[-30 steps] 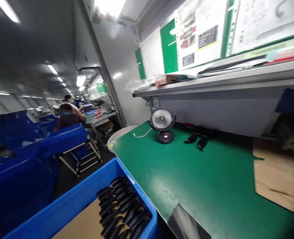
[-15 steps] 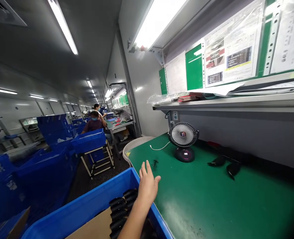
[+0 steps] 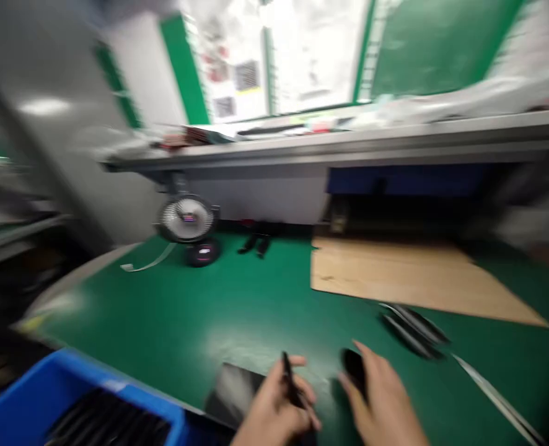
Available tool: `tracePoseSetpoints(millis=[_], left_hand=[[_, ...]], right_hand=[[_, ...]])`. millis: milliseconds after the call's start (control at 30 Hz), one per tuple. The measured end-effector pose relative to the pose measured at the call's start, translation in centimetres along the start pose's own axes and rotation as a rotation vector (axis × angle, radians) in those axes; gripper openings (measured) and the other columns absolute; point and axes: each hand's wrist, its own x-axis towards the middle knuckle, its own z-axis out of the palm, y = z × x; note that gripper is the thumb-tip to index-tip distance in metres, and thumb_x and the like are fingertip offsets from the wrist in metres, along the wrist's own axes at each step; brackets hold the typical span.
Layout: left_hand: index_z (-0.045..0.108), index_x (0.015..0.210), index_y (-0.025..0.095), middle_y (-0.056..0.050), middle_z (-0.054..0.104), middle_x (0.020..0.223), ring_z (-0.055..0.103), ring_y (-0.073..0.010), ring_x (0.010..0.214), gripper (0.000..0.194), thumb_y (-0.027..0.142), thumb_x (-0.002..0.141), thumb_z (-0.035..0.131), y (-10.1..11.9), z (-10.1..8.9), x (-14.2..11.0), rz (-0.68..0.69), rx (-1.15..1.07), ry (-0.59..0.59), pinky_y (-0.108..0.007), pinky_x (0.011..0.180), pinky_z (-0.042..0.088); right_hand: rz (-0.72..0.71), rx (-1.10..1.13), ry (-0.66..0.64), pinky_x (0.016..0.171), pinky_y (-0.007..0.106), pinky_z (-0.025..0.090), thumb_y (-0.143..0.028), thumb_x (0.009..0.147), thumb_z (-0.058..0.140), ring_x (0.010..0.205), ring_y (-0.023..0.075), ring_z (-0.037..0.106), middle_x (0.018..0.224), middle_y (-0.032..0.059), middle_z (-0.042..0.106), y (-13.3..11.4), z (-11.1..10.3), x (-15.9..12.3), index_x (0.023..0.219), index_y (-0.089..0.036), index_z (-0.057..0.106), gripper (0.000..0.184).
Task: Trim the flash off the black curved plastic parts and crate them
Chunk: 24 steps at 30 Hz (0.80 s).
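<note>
My left hand (image 3: 274, 406) is over the front of the green table, its fingers closed around a slim black part (image 3: 290, 381) whose exact kind is blurred. To its right, my right hand (image 3: 386, 402) grips a black oval part (image 3: 354, 370) between thumb and fingers. A dark flat sheet or pad (image 3: 230, 393) lies at the table edge beside my left hand, partly covered by it. Beyond my right hand, several dark curved pieces with pale edges (image 3: 414, 331) lie together on the tabletop.
The blue bin (image 3: 170, 415) at lower left holds rows of black parts (image 3: 109, 421). A small fan (image 3: 188, 218) and two dark parts (image 3: 256, 243) stand toward the back of the green table (image 3: 172, 310). Cardboard (image 3: 395, 272) lies below the shelf (image 3: 302, 145). A long thin strip (image 3: 495, 396) is at right.
The view has swung right. My left hand, earlier open above the blue bin, is now over the table and closed on a black part. My right hand has entered view with a black oval part.
</note>
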Motion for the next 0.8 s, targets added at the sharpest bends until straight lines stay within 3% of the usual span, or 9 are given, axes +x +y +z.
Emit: tracePoseSetpoints(millis=[133,200,267,333,433,500,567,700,800], left_hand=[[0.058,0.098,0.016,0.000,0.053,0.070,0.051,-0.0125,0.054,0.029,0.031,0.074,0.065,-0.7,3.5,2.3,-0.102,-0.562,0.083,-0.028,0.051,0.047],[0.056,0.081,0.015,0.001,0.047,0.063,0.047,-0.0106,0.049,0.016,0.031,0.085,0.056,-0.2,4.7,2.9,-0.114,-0.638,0.179,-0.022,0.043,0.042],[0.051,0.071,0.015,0.002,0.043,0.060,0.045,-0.0085,0.047,0.022,0.025,0.091,0.048,0.6,5.7,3.3,-0.095,-0.676,0.300,-0.018,0.040,0.040],[0.049,0.073,0.014,0.002,0.044,0.063,0.046,-0.0074,0.050,0.022,0.018,0.093,0.042,1.5,6.4,3.6,-0.081,-0.692,0.449,-0.016,0.043,0.043],[0.051,0.084,0.013,0.001,0.048,0.072,0.047,-0.0062,0.054,0.015,0.011,0.093,0.040,2.8,7.1,4.1,-0.042,-0.695,0.596,-0.015,0.046,0.044],[0.051,0.085,0.014,0.001,0.046,0.072,0.045,-0.0055,0.051,0.013,0.011,0.092,0.041,3.4,7.3,4.4,0.003,-0.700,0.625,-0.014,0.042,0.041],[0.050,0.080,0.014,0.003,0.042,0.066,0.041,-0.0053,0.047,0.014,0.013,0.092,0.043,3.6,7.4,4.6,0.034,-0.708,0.640,-0.014,0.038,0.037],[0.049,0.075,0.016,0.004,0.039,0.060,0.037,-0.0061,0.042,0.018,0.019,0.093,0.044,3.6,7.4,4.4,0.128,-0.681,0.686,-0.015,0.033,0.032],[0.049,0.074,0.016,0.004,0.038,0.057,0.036,-0.0064,0.041,0.020,0.024,0.092,0.047,3.7,7.4,4.1,0.204,-0.640,0.698,-0.015,0.032,0.030]], right_hand=[[-0.083,-0.441,0.065,0.097,0.038,0.044,-0.039,0.092,0.041,0.119,0.0265,0.044,0.129,0.0108,0.050,3.5,-4.5,0.8,0.143,-0.019,0.036,0.054],[0.016,-0.606,0.239,0.096,0.040,0.043,-0.040,0.095,0.037,0.116,0.0286,0.044,0.125,0.0135,0.052,5.6,-7.7,0.8,0.136,-0.015,0.045,0.048],[0.144,-0.699,0.372,0.090,0.050,0.042,-0.039,0.094,0.036,0.108,0.0364,0.046,0.114,0.0211,0.055,8.2,-10.9,0.5,0.123,-0.007,0.055,0.047],[0.220,-0.727,0.409,0.081,0.053,0.042,-0.036,0.090,0.039,0.101,0.0402,0.047,0.103,0.0233,0.058,10.8,-13.5,0.3,0.104,-0.007,0.062,0.040],[0.260,-0.699,0.408,0.068,0.043,0.044,-0.033,0.088,0.041,0.086,0.0344,0.055,0.085,0.0150,0.062,12.8,-15.2,0.0,0.087,-0.016,0.059,0.025],[0.277,-0.639,0.406,0.058,0.036,0.043,-0.036,0.090,0.041,0.070,0.0276,0.058,0.078,0.0089,0.063,11.9,-14.5,-0.5,0.094,-0.018,0.055,0.023],[0.162,-0.492,0.346,0.055,0.031,0.044,-0.040,0.093,0.041,0.067,0.0227,0.059,0.082,0.0061,0.064,9.4,-12.7,-1.5,0.106,-0.020,0.054,0.027],[-0.358,-0.119,-0.094,0.068,0.028,0.047,-0.028,0.099,0.040,0.082,0.0191,0.058,0.092,0.0063,0.059,3.0,-7.6,-4.0,0.127,-0.023,0.053,0.031],[-0.440,-0.019,-0.220,0.064,0.028,0.045,-0.019,0.098,0.042,0.072,0.0174,0.054,0.081,0.0043,0.056,0.1,-4.5,-4.8,0.124,-0.020,0.057,0.030]])
